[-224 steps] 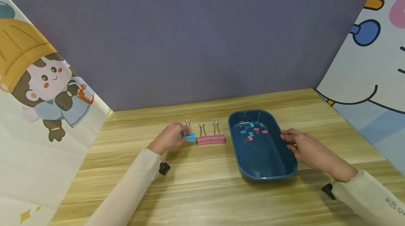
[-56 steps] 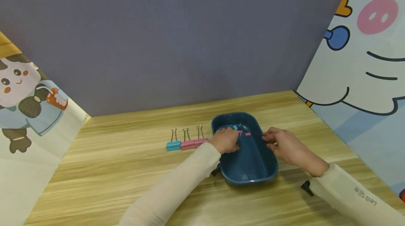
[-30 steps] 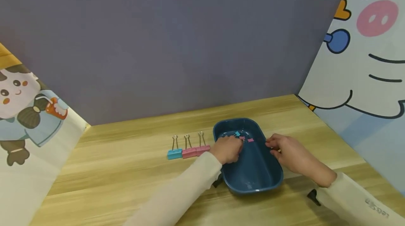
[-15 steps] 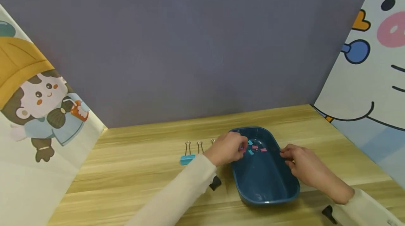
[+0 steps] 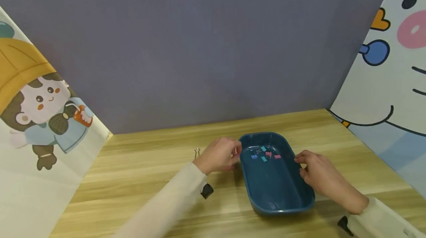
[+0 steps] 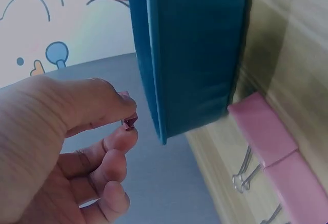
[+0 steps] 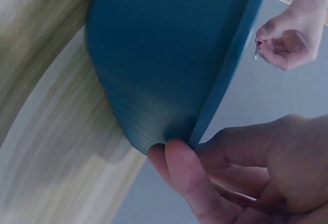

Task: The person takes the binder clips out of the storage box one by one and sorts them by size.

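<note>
Between thumb and index finger my left hand [image 5: 217, 156] pinches a small pink binder clip [image 6: 129, 121], just outside the left rim of the dark blue tub [image 5: 254, 199]. My right hand [image 5: 324, 175] holds the tub's right rim, thumb and fingers on either side of the wall [image 7: 154, 70]. Several small clips lie in the tub's far half, among them a blue clip [image 5: 254, 157], a teal clip [image 5: 264, 159] and a pink clip [image 5: 277, 157]. Large pink binder clips [image 6: 264, 129] stand in a row left of the tub, mostly hidden by my left hand in the head view.
The wooden table [image 5: 139, 178] meets a grey-purple panel [image 5: 199, 53] at the back. Printed cartoon panels flank both sides. Wire handles [image 5: 197, 152] of another large clip show behind my left hand.
After setting a large teal clip at the row's left end, my left hand went into the tub. It has since lifted out the small pink clip and moved left. The right hand stays on the rim.
</note>
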A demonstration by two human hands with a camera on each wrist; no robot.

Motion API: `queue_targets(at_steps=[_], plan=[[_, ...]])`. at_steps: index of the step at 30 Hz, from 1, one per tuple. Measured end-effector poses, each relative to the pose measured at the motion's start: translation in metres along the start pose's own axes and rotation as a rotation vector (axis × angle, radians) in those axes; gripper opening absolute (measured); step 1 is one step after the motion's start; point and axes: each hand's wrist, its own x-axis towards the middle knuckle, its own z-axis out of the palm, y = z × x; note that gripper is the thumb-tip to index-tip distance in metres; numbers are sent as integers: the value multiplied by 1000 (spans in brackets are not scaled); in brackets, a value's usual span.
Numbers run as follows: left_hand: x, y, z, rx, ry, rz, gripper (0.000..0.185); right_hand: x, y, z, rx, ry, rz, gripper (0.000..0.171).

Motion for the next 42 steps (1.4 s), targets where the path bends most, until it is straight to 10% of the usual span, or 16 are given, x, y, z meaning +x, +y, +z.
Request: queue_targets(at_steps=[10, 17, 42], plan=[[-11, -5, 11, 42, 67, 26, 5, -6, 5, -7, -45, -30, 29, 25], [-34, -4, 34, -25, -3, -4, 5, -3, 3, -2, -35, -13, -6, 25], [-35, -2, 67, -66, -123, -36, 12, -7, 9, 0, -36, 19, -6, 24]])
